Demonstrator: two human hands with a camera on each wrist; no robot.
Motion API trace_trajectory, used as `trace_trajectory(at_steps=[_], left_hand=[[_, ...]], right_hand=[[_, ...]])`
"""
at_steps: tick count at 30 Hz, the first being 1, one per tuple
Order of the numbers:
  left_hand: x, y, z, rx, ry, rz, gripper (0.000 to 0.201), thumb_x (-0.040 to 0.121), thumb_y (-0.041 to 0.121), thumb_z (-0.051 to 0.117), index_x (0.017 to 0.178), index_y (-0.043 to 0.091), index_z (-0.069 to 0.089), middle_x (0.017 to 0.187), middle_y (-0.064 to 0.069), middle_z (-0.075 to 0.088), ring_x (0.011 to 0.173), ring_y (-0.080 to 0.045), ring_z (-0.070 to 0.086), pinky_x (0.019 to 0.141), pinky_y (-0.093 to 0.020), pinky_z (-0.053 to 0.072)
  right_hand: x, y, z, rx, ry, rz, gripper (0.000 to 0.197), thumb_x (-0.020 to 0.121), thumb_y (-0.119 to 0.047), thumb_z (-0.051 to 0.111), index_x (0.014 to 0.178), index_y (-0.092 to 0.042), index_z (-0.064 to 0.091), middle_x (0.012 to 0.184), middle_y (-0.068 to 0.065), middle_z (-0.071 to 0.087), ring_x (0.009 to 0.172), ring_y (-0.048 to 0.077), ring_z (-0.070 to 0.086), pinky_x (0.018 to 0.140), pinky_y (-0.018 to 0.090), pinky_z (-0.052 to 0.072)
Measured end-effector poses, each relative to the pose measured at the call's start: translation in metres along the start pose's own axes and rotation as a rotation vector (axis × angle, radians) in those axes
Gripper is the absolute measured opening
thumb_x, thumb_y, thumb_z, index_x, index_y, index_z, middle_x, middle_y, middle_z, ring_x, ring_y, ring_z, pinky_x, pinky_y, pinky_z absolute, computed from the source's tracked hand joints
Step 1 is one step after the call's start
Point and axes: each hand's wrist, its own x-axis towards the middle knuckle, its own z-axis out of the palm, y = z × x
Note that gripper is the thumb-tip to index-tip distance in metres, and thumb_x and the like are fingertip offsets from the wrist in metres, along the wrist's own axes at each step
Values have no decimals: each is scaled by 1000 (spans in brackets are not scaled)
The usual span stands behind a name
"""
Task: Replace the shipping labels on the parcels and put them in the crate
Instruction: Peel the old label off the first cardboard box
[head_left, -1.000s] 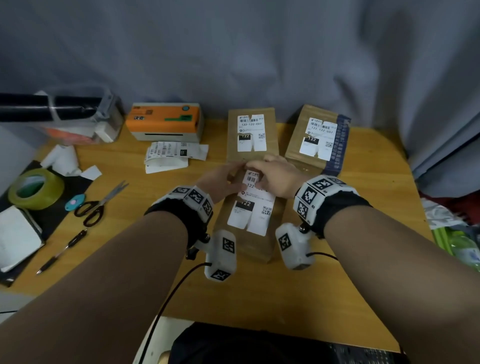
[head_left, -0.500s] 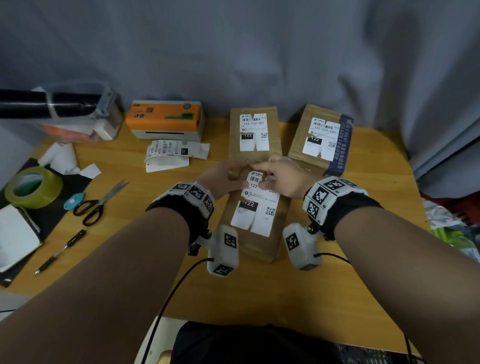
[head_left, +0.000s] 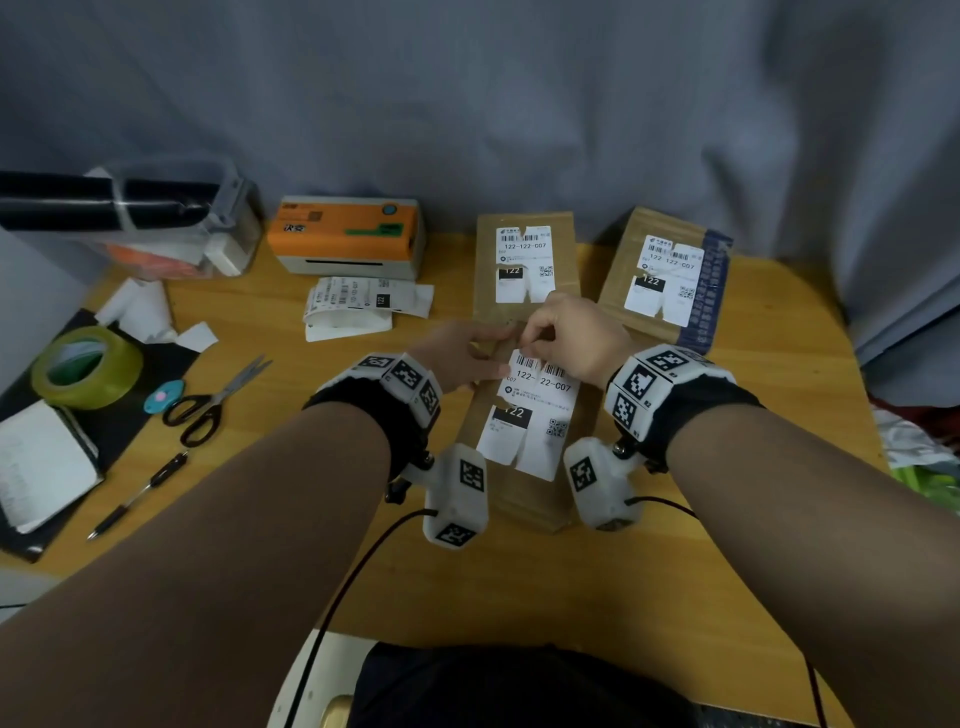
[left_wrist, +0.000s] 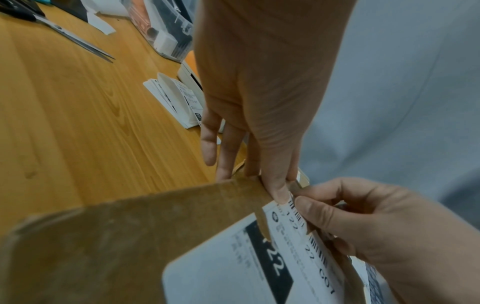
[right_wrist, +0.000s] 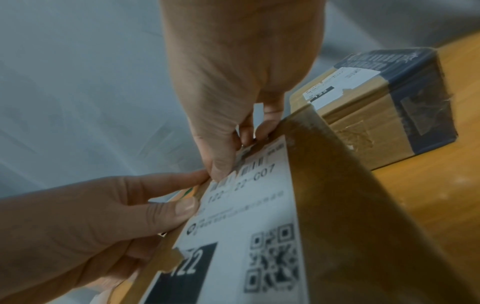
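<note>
Parcels, brown cardboard: 3. The near parcel lies on the bench between both wrists; the middle parcel lies just beyond the fingertips; the far-right parcel, with a dark blue printed side, lies beyond the right hand and to its right.

Shipping labels stuck on parcels: 3, 1 per parcel, each white with a barcode, a black "122" block and a QR code, each torn along its edges. The near label sits directly under both hands.

Left hand: thumb and fingers curled on the far left edge of the near parcel, thumb tip pressed at the label's top left corner.

Right hand: thumb and forefinger pinch the near label's top edge, which stands lifted off the cardboard; the 2 hands almost touch there.

Left of the left hand: label printer, orange top, 1; loose printed labels, 1 small heap, just in front of the printer; scissors, 1 pair; tape roll, green, 1; pen, 1.

Containers: clear plastic bin, 1, far left; contents include white and orange items, otherwise unclear.
</note>
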Motion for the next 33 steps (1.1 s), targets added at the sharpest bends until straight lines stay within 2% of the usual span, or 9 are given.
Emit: trace_trajectory(at_steps=[4,12,14,18,26,27,30,31,33], left_hand=[[0,2,-1,-4,2,11,57,90,15,61,142,24,40,120,0,60,68,-1,52,44,-4,42],[2,1,-1,6,-5,3,58,89,18,62,142,26,38,119,0,63,70,-2,56,45,-6,44],[1,1,0,8,-9,4,58,89,18,62,142,26,38,118,3,62,74,-5,59,51,-11,48],[0,-1,2,12,6,4,61,87,20,65,141,28,39,120,-2,62,94,-21,65,75,-28,57],[-1,-1,5,66,39,18,60,88,25,63,142,31,38,117,0,63,87,-18,66,79,-31,55],[-2,0,5,81,42,18,59,89,26,62,142,31,37,116,1,63,84,-15,65,76,-27,54],[-4,2,6,105,50,19,58,92,27,59,144,31,33,105,5,57,69,-2,55,52,-9,42],[-4,2,6,104,51,20,58,92,26,58,144,31,32,103,6,55,67,-1,52,47,-9,40],[-5,1,7,114,52,24,58,93,27,57,144,32,32,107,5,54,67,0,50,48,-11,38]], right_hand=[[3,-1,0,40,9,13,16,83,-24,68,71,-32,63,95,-8,54,91,10,52,80,30,45],[3,3,2,62,-5,36,8,87,-23,65,79,-24,64,95,-9,54,90,8,52,76,25,42],[2,3,0,67,-23,31,7,87,-23,65,80,-22,64,95,-9,54,90,8,53,78,25,44],[0,3,-3,56,-39,0,7,87,-22,65,80,-19,64,95,-7,53,88,8,51,83,27,45],[-9,6,-3,19,-65,-79,6,89,-17,61,84,-17,64,97,-4,49,90,11,50,85,25,41],[-10,6,-4,11,-71,-90,6,90,-17,60,85,-16,64,98,-4,48,90,11,50,84,23,39],[-12,7,-6,3,-75,-110,8,91,-16,58,89,-13,64,100,-3,47,90,10,47,82,20,34],[-13,7,-6,2,-72,-118,8,92,-16,57,89,-13,64,100,-3,47,91,9,46,82,20,33],[-15,9,-5,-10,-66,-135,8,92,-18,57,88,-14,64,101,-2,47,93,10,46,86,23,36]])
